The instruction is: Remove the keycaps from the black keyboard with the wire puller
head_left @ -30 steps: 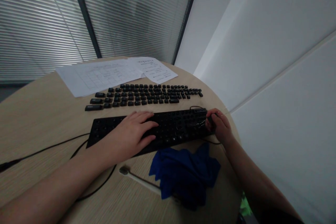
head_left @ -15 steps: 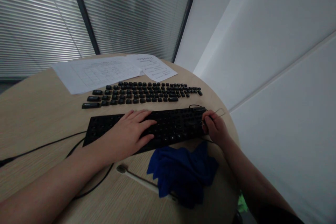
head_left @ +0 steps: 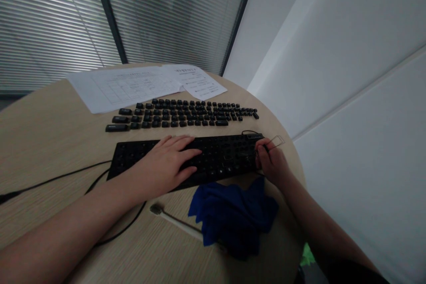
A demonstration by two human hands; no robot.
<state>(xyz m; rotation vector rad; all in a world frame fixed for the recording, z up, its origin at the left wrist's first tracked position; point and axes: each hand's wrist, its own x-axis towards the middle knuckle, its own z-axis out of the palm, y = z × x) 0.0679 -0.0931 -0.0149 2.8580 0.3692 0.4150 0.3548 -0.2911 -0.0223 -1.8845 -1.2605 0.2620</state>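
Observation:
A black keyboard (head_left: 213, 151), many of its keycaps off, lies across the table. My left hand (head_left: 171, 162) rests flat on its middle, fingers spread and holding nothing. At the keyboard's right end, my right hand (head_left: 270, 159) is closed around a wire keycap puller (head_left: 277, 142). One wire loop sticks out past the fingers to the upper right; the other end reaches over the keys, its exact contact too dark to make out. Loose black keycaps (head_left: 165, 113) stand in several rows behind the keyboard.
A crumpled blue cloth (head_left: 234, 217) lies in front of the keyboard, partly covering a toothbrush (head_left: 179, 224). Black cables (head_left: 63, 176) run off to the left. Printed papers (head_left: 129, 86) lie at the back of the round wooden table (head_left: 49, 128). A white wall (head_left: 349, 62) stands on the right.
The camera view has tilted slightly, shifting everything a little. Both hands keep nearly the same places on the keyboard, and my right hand still grips the keycap puller.

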